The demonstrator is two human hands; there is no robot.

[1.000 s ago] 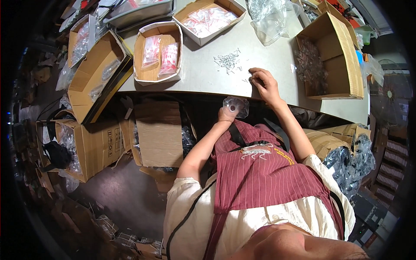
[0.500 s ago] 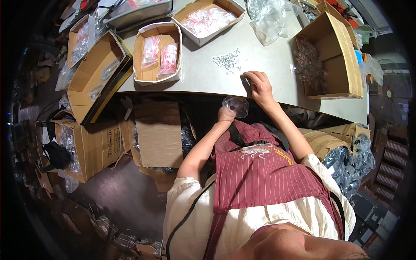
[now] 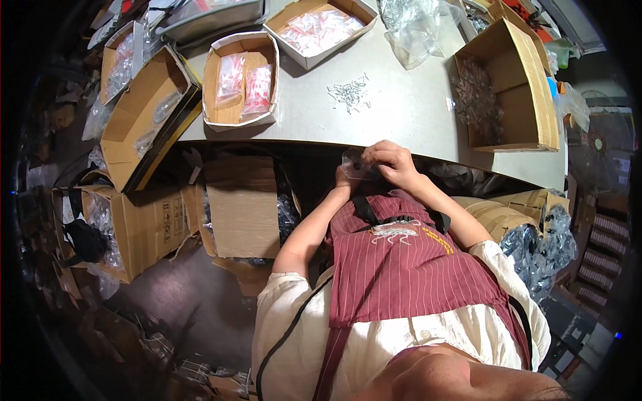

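My left hand (image 3: 344, 180) is closed on a clear plastic piece (image 3: 352, 160), roughly square with a dark round spot in it, held just off the table's front edge. Over the right side of that piece reaches my right hand (image 3: 392, 163), its fingers pinched together. Whatever sits between those fingertips is too small to make out. Beyond the hands, a loose heap of small metal pieces (image 3: 348, 95), which look like screws, lies on the pale table (image 3: 307, 113).
At the table's left stands an open box (image 3: 208, 100) with small printed bags; another box (image 3: 314, 61) of bags is behind it. A tilted carton (image 3: 525, 107) of small clear parts stands right. Plastic bags (image 3: 411, 40) lie at the back. Cartons (image 3: 241, 207) stand below the table.
My right hand has come from the table's edge, near the metal pieces, down and left to the clear plastic piece. My left hand stays in nearly the same place, still holding it.
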